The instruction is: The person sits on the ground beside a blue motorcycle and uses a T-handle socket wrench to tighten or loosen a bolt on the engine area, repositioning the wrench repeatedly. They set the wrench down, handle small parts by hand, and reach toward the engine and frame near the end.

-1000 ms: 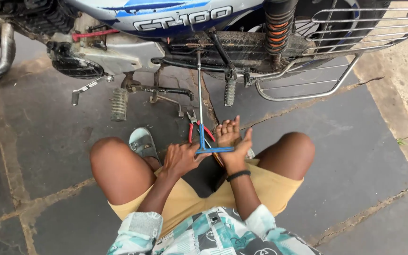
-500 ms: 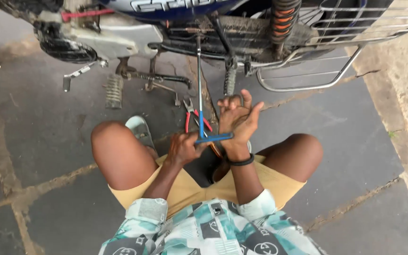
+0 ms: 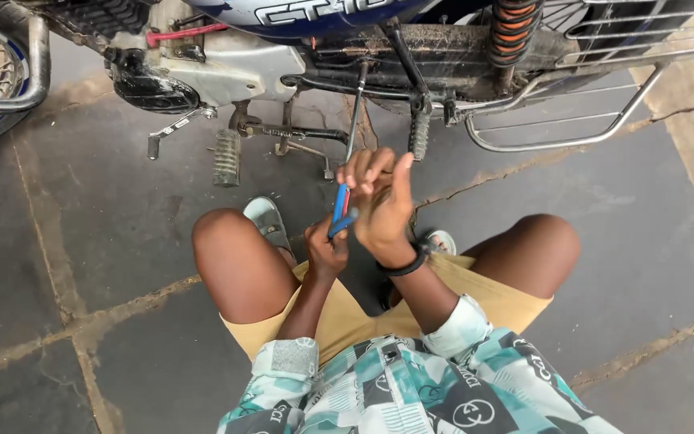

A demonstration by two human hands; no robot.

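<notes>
I squat on stone paving beside a motorcycle (image 3: 299,48). A long T-handle wrench (image 3: 353,112) with a dark steel shaft reaches from my hands up to the underside of the engine. My right hand (image 3: 379,205) is wrapped around the shaft near its blue handle (image 3: 340,210), the thumb raised. My left hand (image 3: 324,249) grips the lower end of the blue handle just below. A black band circles my right wrist.
A footpeg (image 3: 226,157), a gear lever (image 3: 172,130) and the side stand hang under the engine. A chrome saree guard (image 3: 572,120) is at right, a wheel and exhaust pipe (image 3: 10,72) at left. My sandalled feet (image 3: 267,221) rest on the slabs.
The wrench handle has turned from lying crosswise to pointing toward me. My right hand went from spread fingers to a closed grip on the shaft. The view has moved closer to the motorcycle.
</notes>
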